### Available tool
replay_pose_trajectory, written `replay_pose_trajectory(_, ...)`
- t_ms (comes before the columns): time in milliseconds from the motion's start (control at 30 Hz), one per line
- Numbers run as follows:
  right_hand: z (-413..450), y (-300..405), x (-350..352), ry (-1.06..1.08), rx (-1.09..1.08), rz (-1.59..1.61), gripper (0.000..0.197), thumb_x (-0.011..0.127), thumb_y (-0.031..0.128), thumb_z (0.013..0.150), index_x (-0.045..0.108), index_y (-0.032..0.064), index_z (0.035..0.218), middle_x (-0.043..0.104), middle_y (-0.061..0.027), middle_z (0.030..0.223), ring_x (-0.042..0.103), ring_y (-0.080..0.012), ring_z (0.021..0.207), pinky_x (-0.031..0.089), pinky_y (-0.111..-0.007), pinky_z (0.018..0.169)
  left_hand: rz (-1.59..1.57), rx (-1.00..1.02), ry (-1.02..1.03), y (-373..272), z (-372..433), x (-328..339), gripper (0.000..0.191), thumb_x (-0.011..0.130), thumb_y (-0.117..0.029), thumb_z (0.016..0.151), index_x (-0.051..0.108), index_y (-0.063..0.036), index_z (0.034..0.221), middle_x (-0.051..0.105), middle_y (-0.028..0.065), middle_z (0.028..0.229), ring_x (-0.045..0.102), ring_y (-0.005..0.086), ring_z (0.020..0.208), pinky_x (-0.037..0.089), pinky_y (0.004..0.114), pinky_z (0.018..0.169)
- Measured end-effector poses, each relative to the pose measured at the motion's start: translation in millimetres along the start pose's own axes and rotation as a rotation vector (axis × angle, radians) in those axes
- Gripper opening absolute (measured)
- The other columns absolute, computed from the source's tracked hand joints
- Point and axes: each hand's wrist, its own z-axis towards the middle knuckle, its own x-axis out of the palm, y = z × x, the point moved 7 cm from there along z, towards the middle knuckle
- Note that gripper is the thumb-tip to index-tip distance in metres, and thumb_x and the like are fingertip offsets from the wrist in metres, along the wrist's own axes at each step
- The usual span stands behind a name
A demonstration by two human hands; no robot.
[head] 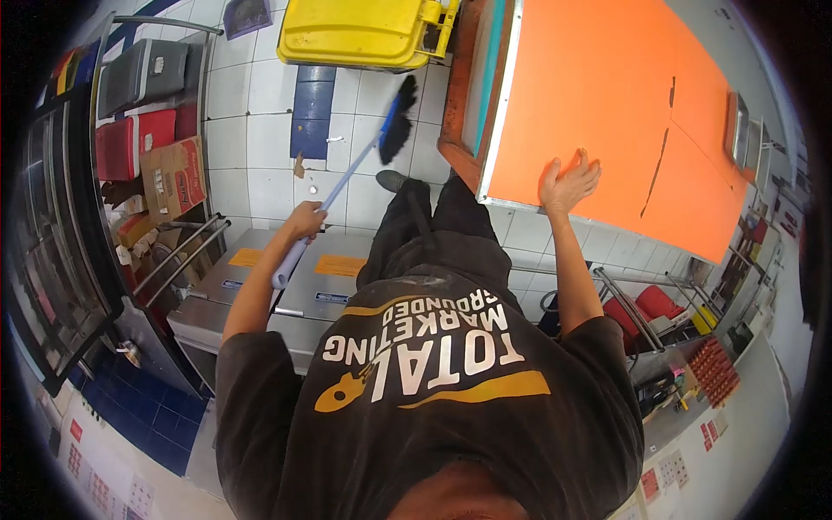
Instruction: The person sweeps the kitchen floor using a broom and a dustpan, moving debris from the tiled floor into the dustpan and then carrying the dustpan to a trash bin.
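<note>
My left hand (pixel 307 220) is closed around the pale blue handle of a broom (pixel 349 174). Its head, with black bristles, rests on the white floor tiles, just below a yellow wheelie bin. My right hand (pixel 572 182) lies with spread fingers on the orange top (pixel 604 110) of a cabinet or counter, close to its metal-trimmed near corner. Scraps of litter (pixel 299 165) and a small round white piece (pixel 313 190) lie on the floor between the broom and the shelving at left.
The yellow bin (pixel 354 32) stands ahead, with a purple dustpan (pixel 246 16) to its left. A metal rack at left holds a grey cooler (pixel 146 71), a red cooler (pixel 135 144) and a cardboard box (pixel 173 178). Stainless steel lids (pixel 325 250) are beside my left arm.
</note>
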Motion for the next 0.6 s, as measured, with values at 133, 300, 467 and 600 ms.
replay_pose_trajectory(133,-1,5,-3,-0.029,-0.045,0.013,0.064,0.055,0.038,0.086,0.039,0.0026,0.136,0.028,-0.0338,0.139,0.023,-0.0515,0.131,0.019,-0.063,0.105,0.174,-0.006,-0.176,35,-14,-43,0.034,0.051,-0.015,0.088,0.058,0.0096,0.111,0.06,0.0176,0.064,0.061,0.0272,0.047,0.053,0.04,0.046)
replay_pose_trajectory(300,-2,11,-5,-0.01,-0.025,-0.02,0.064,0.053,0.039,0.087,0.038,0.0017,0.137,0.028,-0.033,0.139,0.024,-0.0498,0.131,0.021,-0.062,0.105,0.298,-0.011,-0.36,58,-7,-51,0.029,0.051,-0.013,0.083,0.061,0.0075,0.101,0.065,0.0294,0.081,0.067,0.0385,0.067,0.056,0.045,0.065)
replay_pose_trajectory(467,-3,19,-2,-0.003,-0.053,-0.001,0.063,0.053,0.039,0.088,0.038,0.0011,0.137,0.029,-0.0329,0.14,0.026,-0.0486,0.13,0.022,-0.06,0.105,0.215,0.002,-0.568,89,-27,-35,0.027,0.052,-0.016,0.086,0.061,0.0058,0.1,0.065,0.0307,0.089,0.062,0.0464,0.091,0.049,0.051,0.085)
replay_pose_trajectory(600,2,26,1,0.004,-0.147,-0.034,0.061,0.053,0.038,0.089,0.039,-0.0018,0.134,0.038,-0.0306,0.135,0.032,-0.0459,0.129,0.027,-0.058,0.104,-0.045,-0.009,-0.608,87,-77,-19,0.028,0.055,-0.019,0.087,0.062,0.0028,0.104,0.063,0.031,0.089,0.061,0.0479,0.09,0.049,0.052,0.082)
